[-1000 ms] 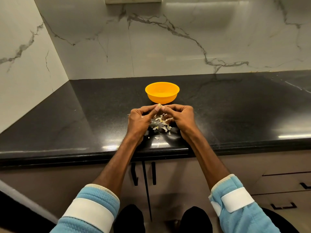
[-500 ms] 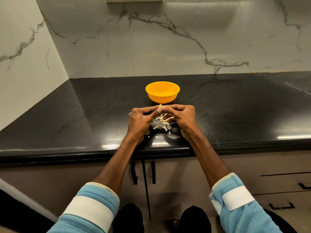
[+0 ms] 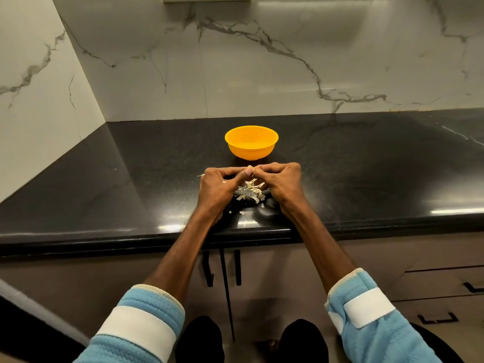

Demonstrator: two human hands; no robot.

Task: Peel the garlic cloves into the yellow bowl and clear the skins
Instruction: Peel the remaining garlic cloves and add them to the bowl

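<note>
The yellow bowl (image 3: 251, 142) stands on the black counter (image 3: 104, 184), just beyond my hands. My left hand (image 3: 217, 187) and my right hand (image 3: 281, 183) meet fingertip to fingertip above the counter and pinch a small pale garlic clove (image 3: 250, 169) between them; most of the clove is hidden by the fingers. Below and between the hands lies a heap of pale garlic skins (image 3: 250, 192), with a few flakes scattered toward the counter's front edge. I cannot see into the bowl's bottom well enough to tell what it holds.
A stray skin sliver (image 3: 200, 175) lies left of my left hand. Marble walls close the counter at the back and on the left. Cabinet doors with dark handles (image 3: 209, 271) sit under the counter's front edge.
Both hands stay pinched together on the clove with only slight finger shifts. The bowl and the skin heap have not moved.
</note>
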